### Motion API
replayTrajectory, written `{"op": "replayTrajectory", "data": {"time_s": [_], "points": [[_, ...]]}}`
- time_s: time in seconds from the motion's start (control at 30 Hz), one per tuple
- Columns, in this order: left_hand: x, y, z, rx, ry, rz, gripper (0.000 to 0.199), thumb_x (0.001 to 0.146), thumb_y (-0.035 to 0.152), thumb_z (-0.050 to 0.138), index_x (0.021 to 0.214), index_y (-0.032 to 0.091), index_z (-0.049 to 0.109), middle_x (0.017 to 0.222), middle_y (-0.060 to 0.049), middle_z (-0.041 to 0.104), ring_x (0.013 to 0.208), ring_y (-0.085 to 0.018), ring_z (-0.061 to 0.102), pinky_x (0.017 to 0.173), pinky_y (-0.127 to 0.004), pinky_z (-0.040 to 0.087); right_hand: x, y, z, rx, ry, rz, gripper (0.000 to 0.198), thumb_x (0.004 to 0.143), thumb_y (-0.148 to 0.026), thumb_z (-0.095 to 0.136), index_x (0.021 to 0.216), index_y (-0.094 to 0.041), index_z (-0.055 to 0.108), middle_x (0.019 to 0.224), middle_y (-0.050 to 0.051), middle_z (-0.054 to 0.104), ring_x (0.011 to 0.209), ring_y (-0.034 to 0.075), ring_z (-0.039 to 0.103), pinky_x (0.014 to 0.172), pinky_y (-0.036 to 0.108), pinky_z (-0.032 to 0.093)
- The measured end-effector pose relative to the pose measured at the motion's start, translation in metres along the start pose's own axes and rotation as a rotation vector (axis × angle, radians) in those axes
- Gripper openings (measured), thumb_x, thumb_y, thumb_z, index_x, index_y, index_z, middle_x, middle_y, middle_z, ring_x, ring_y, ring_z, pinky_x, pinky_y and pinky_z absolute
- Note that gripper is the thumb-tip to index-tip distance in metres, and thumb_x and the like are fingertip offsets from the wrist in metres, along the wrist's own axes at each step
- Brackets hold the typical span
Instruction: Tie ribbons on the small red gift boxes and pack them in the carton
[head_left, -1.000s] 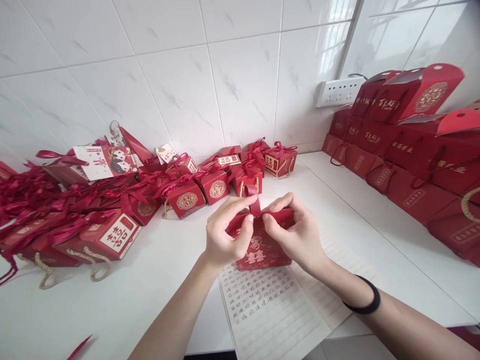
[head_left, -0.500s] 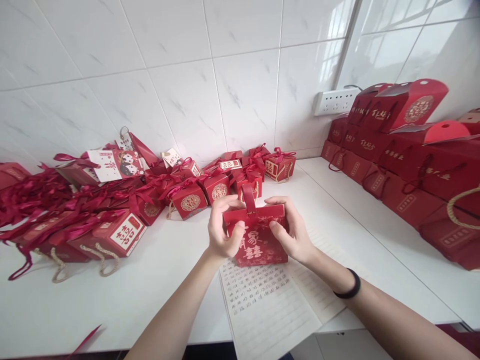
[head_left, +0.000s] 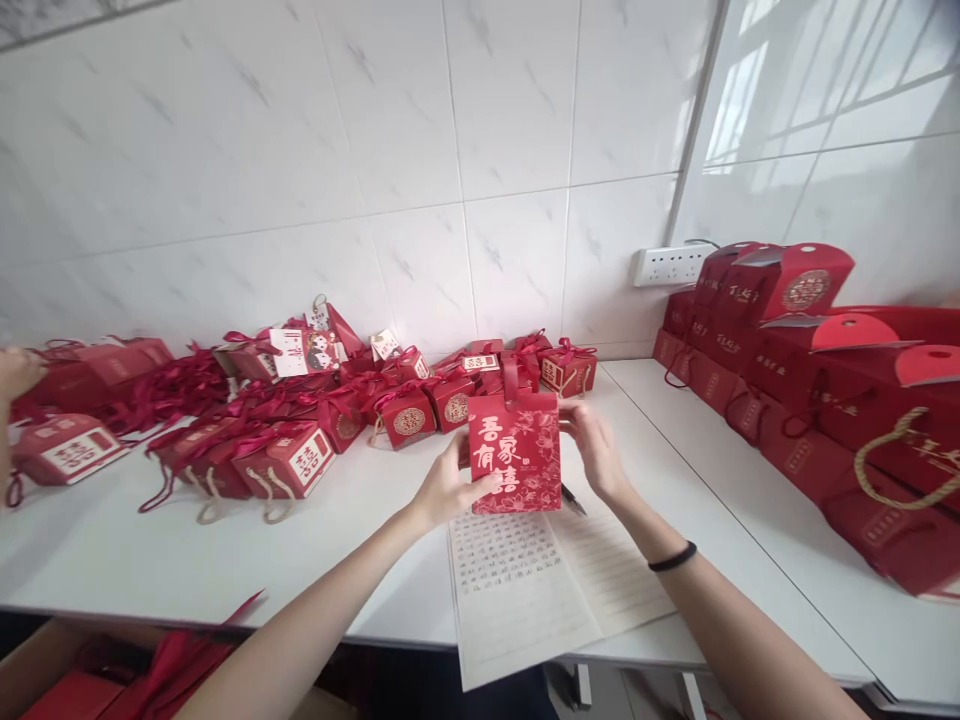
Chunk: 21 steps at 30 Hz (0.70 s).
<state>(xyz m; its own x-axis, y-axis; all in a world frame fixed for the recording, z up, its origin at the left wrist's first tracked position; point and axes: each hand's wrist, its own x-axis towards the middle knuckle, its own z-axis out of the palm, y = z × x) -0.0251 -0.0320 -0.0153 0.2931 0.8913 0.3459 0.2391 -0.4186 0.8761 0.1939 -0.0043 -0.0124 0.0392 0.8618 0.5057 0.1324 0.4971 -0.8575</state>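
A red gift box (head_left: 517, 455) with pale lettering, a floral pattern and a strap handle on top is upright above the notebook. My left hand (head_left: 450, 485) grips it at its lower left, the thumb across the front and the other fingers behind. My right hand (head_left: 594, 445) is at the box's right edge with its fingers stretched toward the upper side. Whether those fingertips press on the box is hard to see. Below lies the open notebook (head_left: 525, 625) with handwritten lines, and a dark pen (head_left: 574, 500) rests on it.
Ribbon-tied red boxes (head_left: 285, 460) crowd the table's left and back. Larger red boxes (head_left: 795, 370) are stacked at the right, beside a white power strip (head_left: 673, 266) on the wall. Another person's hand (head_left: 16, 375) shows at the left edge; red ribbon (head_left: 180, 655) lies lower left.
My right thumb has left the box's front, and that hand has shifted to its right edge. The pen now shows. The view has turned left, bringing another person's hand into sight.
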Motion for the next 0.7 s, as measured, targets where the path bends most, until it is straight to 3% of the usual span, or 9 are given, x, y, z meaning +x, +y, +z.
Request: {"op": "replayTrajectory", "data": {"time_s": [0.1, 0.2, 0.3, 0.37, 0.5, 0.7], "points": [[-0.015, 0.017, -0.02, -0.056, 0.088, -0.069, 0.055, 0.068, 0.031, 0.073, 0.113, 0.017, 0.046, 0.111, -0.009, 0.063, 0.1, -0.024, 0.062, 0.09, -0.037, 0.048, 0.007, 0.012, -0.012, -0.324, -0.032, 0.131, 0.065, 0.087, -0.063, 0.011, 0.087, -0.017, 0.057, 0.085, 0.012, 0.064, 0.079, 0.024, 0.061, 0.072, 0.036, 0.047], [-0.033, 0.036, -0.038, -0.143, 0.265, -0.111, 0.051, 0.064, 0.026, 0.077, 0.109, 0.016, 0.052, 0.105, -0.006, 0.066, 0.097, -0.023, 0.062, 0.086, -0.032, 0.049, 0.005, 0.019, -0.015, -0.508, -0.171, 0.206, 0.044, 0.077, -0.061, 0.046, 0.071, -0.019, 0.055, 0.061, 0.009, 0.059, 0.068, 0.027, 0.059, 0.067, 0.039, 0.043], [-0.052, 0.057, -0.053, -0.33, 0.473, -0.195, 0.04, 0.064, 0.021, 0.076, 0.099, 0.015, 0.06, 0.098, -0.005, 0.068, 0.092, -0.02, 0.064, 0.08, -0.026, 0.051, -0.002, 0.021, -0.011, -0.827, -0.393, 0.263, 0.029, 0.075, -0.048, 0.057, 0.073, -0.019, 0.053, 0.067, 0.01, 0.061, 0.071, 0.028, 0.06, 0.062, 0.035, 0.041], [-0.065, 0.07, -0.063, -0.537, 0.589, -0.33, 0.026, 0.07, 0.022, 0.071, 0.093, 0.014, 0.062, 0.093, -0.005, 0.069, 0.083, -0.018, 0.065, 0.074, -0.025, 0.053, -0.006, 0.021, -0.008, -0.993, -0.52, 0.292, 0.022, 0.078, -0.04, 0.054, 0.077, -0.018, 0.053, 0.076, 0.011, 0.063, 0.074, 0.027, 0.062, 0.061, 0.034, 0.042], [-0.095, 0.09, -0.084, -0.859, 0.814, -0.628, 0.016, 0.082, 0.029, 0.057, 0.083, 0.014, 0.062, 0.072, -0.004, 0.067, 0.059, -0.015, 0.063, 0.055, -0.025, 0.054, -0.006, 0.027, -0.009, -1.016, -0.59, 0.306, 0.023, 0.082, -0.035, 0.051, 0.063, -0.022, 0.05, 0.072, 0.01, 0.063, 0.07, 0.026, 0.062, 0.062, 0.035, 0.044], [-0.141, 0.1, -0.098, -0.933, 0.992, -0.643, 0.024, 0.087, 0.032, 0.049, 0.081, 0.013, 0.06, 0.065, -0.005, 0.065, 0.054, -0.014, 0.061, 0.053, -0.024, 0.055, 0.009, 0.05, -0.022, -0.891, -0.662, 0.348, 0.04, 0.082, -0.044, 0.053, 0.045, -0.03, 0.046, 0.062, 0.011, 0.063, 0.057, 0.023, 0.061, 0.061, 0.039, 0.046]]}}
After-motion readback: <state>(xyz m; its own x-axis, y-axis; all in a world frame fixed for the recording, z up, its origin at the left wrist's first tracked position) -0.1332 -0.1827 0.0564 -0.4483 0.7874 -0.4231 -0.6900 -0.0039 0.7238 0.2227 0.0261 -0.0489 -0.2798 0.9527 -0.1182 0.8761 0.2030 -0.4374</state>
